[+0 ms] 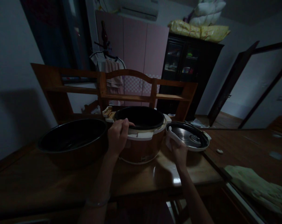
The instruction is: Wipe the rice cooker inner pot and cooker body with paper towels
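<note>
A rice cooker (141,146) with a dark inner pot (141,116) stands lidless in the middle of the table. My left hand (118,133) is closed at the cooker's left front rim, its fingertips over the edge. In my right hand (179,152) is a bunched white cloth (170,138), pressed against the near left edge of the lid (184,134). That lid lies with its metal inner side up, to the right of the cooker. On the left sits a wide dark basin (73,152); its inside is in deep shadow.
The wooden table (131,183) has a low shelf rack (129,98) along its back. A small white object (219,151) lies on the brown surface at right, near a pale green cloth (255,183). Wardrobes and a doorway stand farther back.
</note>
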`<state>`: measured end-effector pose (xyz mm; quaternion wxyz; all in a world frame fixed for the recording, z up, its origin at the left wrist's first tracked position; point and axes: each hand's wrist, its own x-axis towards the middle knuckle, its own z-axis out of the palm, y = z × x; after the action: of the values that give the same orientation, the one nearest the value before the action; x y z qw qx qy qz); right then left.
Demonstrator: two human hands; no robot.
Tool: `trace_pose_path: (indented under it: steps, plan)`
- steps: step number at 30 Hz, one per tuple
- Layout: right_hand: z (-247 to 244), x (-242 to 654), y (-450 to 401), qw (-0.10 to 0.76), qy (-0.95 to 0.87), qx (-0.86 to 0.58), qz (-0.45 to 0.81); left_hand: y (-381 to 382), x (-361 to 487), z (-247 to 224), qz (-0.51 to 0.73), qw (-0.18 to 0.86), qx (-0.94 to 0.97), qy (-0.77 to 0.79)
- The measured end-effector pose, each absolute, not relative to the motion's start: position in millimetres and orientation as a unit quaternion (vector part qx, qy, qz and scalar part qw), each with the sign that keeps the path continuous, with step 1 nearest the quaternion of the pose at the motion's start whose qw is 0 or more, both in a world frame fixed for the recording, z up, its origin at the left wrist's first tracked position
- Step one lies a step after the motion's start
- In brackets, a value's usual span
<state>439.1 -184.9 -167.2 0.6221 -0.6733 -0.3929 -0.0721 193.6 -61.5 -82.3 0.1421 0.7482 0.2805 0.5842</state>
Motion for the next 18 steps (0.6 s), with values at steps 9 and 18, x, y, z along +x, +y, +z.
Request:
trace_pose_path:
  steps: [9,18]
  plan:
    - [-174,441,-182,0.609,-0.356,-0.706,-0.068,-61,194,-83,0.587,0.149,0.745,0.278]
    - [-164,411,-182,0.603,-0.422,-0.677,-0.011,-62,194,-82,0.588,0.144,0.745,0.279]
